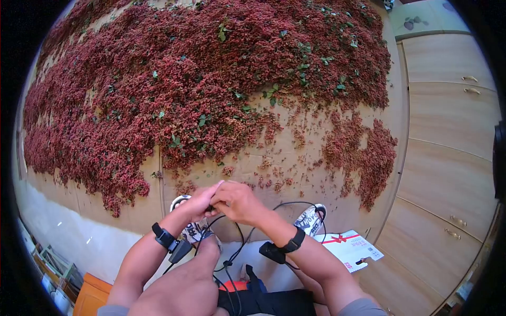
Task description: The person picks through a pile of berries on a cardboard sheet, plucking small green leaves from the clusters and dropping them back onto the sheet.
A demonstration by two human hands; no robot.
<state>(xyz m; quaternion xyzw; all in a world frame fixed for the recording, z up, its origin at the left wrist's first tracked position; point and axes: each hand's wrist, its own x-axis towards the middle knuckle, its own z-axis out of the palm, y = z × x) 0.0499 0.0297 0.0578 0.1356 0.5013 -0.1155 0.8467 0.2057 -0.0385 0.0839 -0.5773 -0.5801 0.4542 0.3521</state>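
Note:
My left hand point(202, 203) and my right hand point(235, 201) meet in front of me, above my shoes, with the fingers of both closed and touching. A small dark bit shows under the fingers, too small to name; whatever else they pinch is hidden. Just beyond the hands lies a wide heap of red peppercorn-like berry clusters point(174, 95) mixed with green leaves, spread over flattened cardboard point(211, 171). Loose berries point(274, 181) are scattered on the cardboard close to my right hand.
A smaller berry patch point(363, 150) lies at the right. Wooden drawers point(443, 121) line the right side. A white printed card point(350, 250) rests by my right shoe point(310, 221). Black cables point(240, 247) hang between my arms, and an orange item point(92, 295) stands at lower left.

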